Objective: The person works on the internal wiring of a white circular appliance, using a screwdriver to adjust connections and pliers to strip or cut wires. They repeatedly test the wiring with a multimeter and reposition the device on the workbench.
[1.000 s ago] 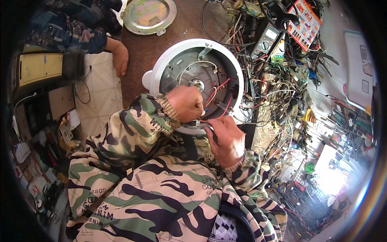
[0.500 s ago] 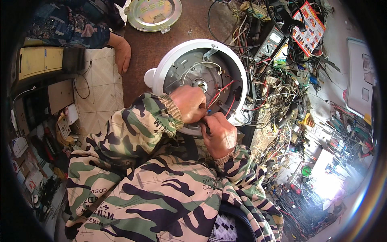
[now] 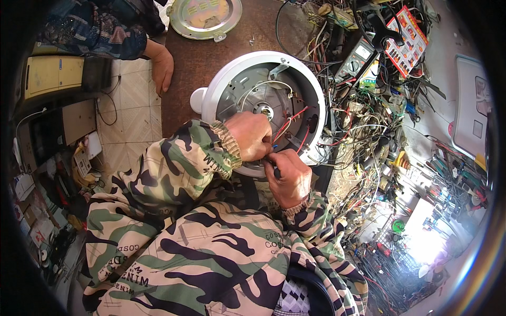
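A round white appliance housing (image 3: pixel 209 100), probably a rice cooker turned bottom up, lies open with its grey inside showing. Red wires (image 3: pixel 285 128) and a white wire (image 3: pixel 269 82) run through it. Over the housing's near side, my left hand (image 3: pixel 250 137) is closed in a pinch where the red wires end, beside a small blue piece (image 3: pixel 274 147). My right hand (image 3: pixel 290 178) is closed right next to it, gripping a small dark thing (image 3: pixel 277 172) that pokes out of the fist; its kind is mostly hidden. The fingertips of both hands nearly meet.
A round metal cover (image 3: pixel 206 18) and small screws (image 3: pixel 252 40) lie on the brown tabletop (image 3: pixel 182 84). Another person's hand (image 3: pixel 163 68) rests at its left edge. Heaped wires (image 3: pixel 363 121), a multimeter (image 3: pixel 356 60) and scattered tools (image 3: pixel 458 171) crowd the right side.
My right hand has shifted slightly to the right and turned a little, showing more of the dark thing. My left hand keeps its pinch near the red wires.
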The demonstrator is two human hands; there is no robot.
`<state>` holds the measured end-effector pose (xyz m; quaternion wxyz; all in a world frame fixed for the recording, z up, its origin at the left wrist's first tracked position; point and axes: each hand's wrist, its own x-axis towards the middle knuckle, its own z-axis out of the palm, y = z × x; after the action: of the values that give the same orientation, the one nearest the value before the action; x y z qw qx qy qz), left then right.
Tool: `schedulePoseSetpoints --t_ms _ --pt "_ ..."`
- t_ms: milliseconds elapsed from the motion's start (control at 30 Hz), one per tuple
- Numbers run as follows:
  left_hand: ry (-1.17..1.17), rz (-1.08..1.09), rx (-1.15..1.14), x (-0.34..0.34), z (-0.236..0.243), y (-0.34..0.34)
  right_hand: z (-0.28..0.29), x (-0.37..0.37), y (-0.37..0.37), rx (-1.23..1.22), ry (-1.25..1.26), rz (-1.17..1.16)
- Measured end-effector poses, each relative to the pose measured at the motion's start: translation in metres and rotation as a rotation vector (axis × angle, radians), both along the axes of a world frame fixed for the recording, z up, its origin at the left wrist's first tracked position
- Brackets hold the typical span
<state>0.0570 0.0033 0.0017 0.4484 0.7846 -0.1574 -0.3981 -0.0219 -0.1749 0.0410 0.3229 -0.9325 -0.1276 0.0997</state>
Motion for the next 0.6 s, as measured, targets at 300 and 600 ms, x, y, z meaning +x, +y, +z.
schedulePoseSetpoints --t_ms 300,600 --pt "-0.038 0.021 -0.053 -0.0024 -0.0026 0.0011 -0.0019 -0.0012 0.0014 0.002 -0.037 0.001" --pt "-0.024 0.013 -0.029 -0.0023 -0.0007 -0.0006 0.0 0.0006 0.0038 -0.07 -0.074 0.037"
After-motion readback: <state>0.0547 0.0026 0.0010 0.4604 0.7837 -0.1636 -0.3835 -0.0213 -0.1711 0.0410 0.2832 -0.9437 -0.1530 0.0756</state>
